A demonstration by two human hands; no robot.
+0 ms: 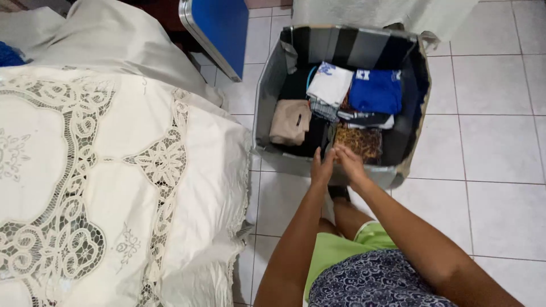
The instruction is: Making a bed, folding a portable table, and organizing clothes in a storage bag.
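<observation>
Both forearms reach from the person's lap to the grey storage box [267,102], mostly filled with folded clothes. Left hand [322,168] and right hand [348,162] press together at its near rim, beside the brown patterned garment [358,142]; whether they grasp anything cannot be told.

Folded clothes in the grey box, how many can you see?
5 at least: a beige piece left, white rear middle, blue rear right, patterned brown front, a striped stack mid-box. Dark items underneath may hide more.
</observation>
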